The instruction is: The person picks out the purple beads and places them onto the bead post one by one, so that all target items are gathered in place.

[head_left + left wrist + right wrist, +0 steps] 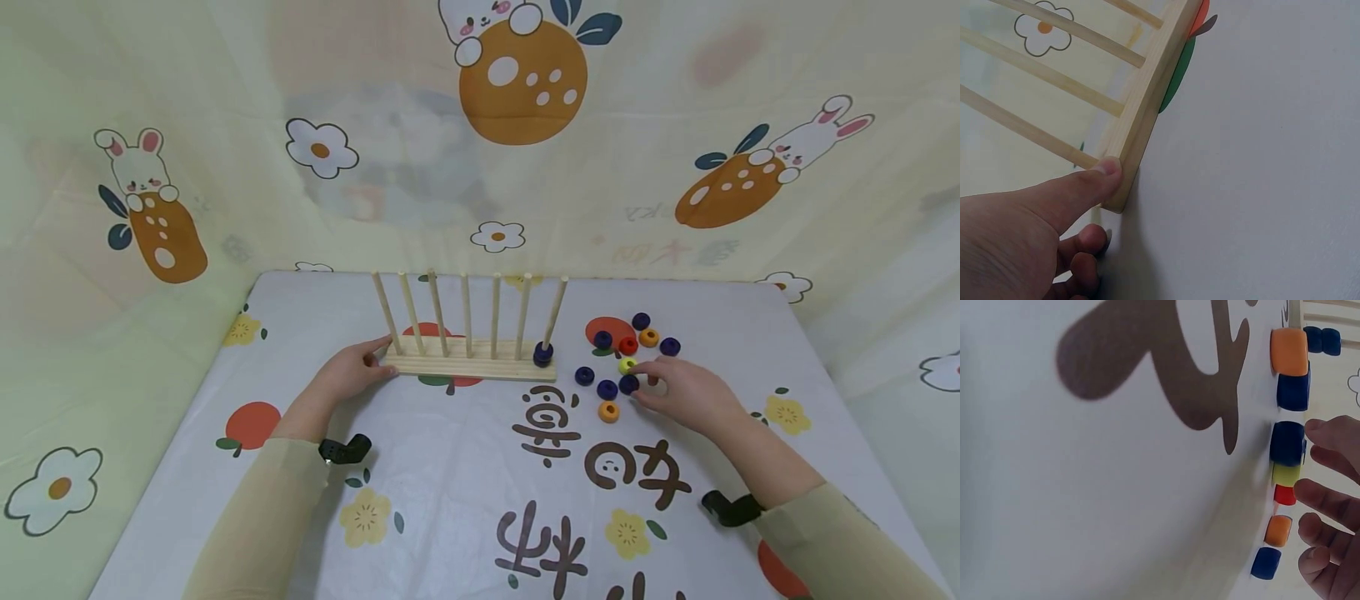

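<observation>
A pale wooden rack (472, 367) with a row of upright pegs stands on the table; two dark blue beads (543, 354) are stacked on its rightmost peg. My left hand (348, 375) grips the rack's left end; in the left wrist view the thumb of this hand (1029, 231) presses the wooden base (1141, 119). At the loose beads, my right hand (693, 398) has thumb and index finger apart beside a dark blue bead (628, 384). The right wrist view shows the fingers (1329, 503) close to that bead (1287, 442); contact is unclear.
Around the right hand lie a yellow bead (627, 365), a red bead (628, 345), orange beads (608, 411) (648, 337) and several other dark blue beads (584, 376). A printed curtain (420, 183) hangs behind the patterned tablecloth (442, 467).
</observation>
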Motion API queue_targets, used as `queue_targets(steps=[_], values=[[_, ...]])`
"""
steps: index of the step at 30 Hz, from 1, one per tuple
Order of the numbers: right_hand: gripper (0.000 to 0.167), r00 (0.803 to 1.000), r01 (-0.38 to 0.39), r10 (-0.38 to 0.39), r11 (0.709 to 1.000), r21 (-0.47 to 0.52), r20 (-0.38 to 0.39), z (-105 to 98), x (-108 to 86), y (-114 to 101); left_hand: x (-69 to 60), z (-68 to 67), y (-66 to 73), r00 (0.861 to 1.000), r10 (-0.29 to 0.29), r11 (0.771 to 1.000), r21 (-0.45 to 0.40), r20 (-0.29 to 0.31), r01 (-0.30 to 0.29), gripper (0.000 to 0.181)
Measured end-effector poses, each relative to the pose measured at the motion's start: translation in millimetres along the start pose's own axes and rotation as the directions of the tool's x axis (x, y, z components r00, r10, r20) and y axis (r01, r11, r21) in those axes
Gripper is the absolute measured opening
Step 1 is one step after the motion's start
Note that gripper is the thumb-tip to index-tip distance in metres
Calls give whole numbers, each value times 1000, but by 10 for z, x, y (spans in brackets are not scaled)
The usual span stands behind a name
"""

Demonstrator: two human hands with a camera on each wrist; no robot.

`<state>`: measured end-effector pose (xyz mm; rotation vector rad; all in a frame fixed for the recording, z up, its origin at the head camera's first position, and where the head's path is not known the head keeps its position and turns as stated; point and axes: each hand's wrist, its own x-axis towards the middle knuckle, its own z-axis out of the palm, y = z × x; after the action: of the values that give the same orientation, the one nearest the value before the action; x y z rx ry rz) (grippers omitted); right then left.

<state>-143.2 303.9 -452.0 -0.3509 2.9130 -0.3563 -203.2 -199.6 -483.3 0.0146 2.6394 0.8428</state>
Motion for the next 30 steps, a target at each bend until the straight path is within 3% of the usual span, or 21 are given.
queue_targets(steps=[30], values=[[40,995,38,-41,998,41,92,51,81,139,-3,10,-1,1000,-10,1000,-5,3,10,71]])
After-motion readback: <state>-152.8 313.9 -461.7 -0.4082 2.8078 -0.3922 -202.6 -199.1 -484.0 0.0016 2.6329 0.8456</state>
